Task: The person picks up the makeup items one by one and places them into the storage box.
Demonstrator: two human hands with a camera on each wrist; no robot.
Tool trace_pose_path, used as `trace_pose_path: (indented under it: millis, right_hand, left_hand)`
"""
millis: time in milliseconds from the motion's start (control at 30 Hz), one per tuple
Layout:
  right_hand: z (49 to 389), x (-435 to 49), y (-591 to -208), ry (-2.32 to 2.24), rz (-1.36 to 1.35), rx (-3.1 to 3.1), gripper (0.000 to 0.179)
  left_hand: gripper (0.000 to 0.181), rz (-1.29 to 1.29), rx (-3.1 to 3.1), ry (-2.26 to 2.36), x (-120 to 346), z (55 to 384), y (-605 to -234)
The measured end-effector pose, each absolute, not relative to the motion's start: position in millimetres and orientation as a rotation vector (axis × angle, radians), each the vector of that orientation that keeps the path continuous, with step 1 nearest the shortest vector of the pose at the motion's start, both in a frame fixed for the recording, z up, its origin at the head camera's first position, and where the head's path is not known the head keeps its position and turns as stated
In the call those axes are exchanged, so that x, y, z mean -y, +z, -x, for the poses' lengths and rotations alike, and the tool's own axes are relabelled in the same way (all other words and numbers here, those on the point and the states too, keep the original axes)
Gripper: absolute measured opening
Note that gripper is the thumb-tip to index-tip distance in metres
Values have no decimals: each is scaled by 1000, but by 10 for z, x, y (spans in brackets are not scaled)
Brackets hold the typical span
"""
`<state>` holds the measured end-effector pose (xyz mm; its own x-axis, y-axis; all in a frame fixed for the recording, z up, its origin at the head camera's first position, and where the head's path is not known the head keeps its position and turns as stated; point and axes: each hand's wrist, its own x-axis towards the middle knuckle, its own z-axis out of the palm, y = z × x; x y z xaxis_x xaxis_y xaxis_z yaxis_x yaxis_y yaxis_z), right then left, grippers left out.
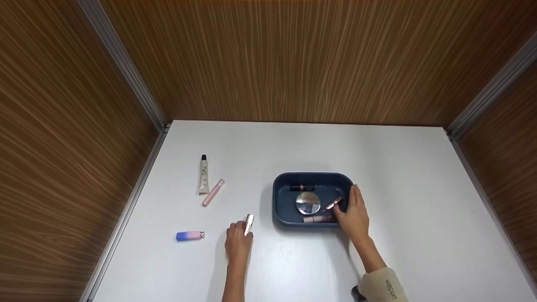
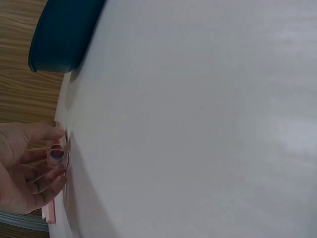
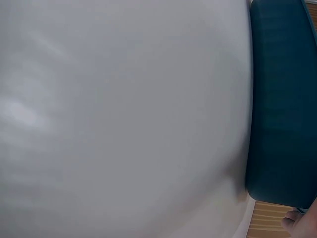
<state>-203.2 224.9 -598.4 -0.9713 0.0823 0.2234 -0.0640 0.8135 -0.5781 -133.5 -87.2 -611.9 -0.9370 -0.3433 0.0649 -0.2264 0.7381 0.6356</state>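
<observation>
My left hand (image 1: 238,242) pinches a shiny silver-pink lipstick tube (image 1: 249,224) between thumb and fingers, left of a dark blue bin (image 1: 278,214). In the left wrist view, the tube's round end (image 2: 57,154) shows between the fingers. At the bin's right side, my right hand (image 1: 355,216) grips the wall, thumb inside and fingers along the outside. Inside the bin lie a round mirror-like compact (image 1: 308,203), a black tube (image 1: 302,188), a slim shiny lipstick (image 1: 334,204) by the thumb, and a pale pink tube (image 1: 315,219), its right end partly hidden by the hand.
On the left of the white table (image 1: 398,176) are a cream squeeze tube (image 1: 204,176) with a black cap, a slim pink tube (image 1: 213,192) and a blue-to-pink lipstick (image 1: 190,235). Wood-grain panels (image 1: 285,63) enclose the table at the back and sides.
</observation>
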Motion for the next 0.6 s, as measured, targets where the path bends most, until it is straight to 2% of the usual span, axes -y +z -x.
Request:
trace_pose_path:
  millis: [600]
  right_hand:
    - [2034,-2248,-6018,854,2,2735,77]
  left_hand:
    - [26,-481,2713,-942,864,1322,-6114]
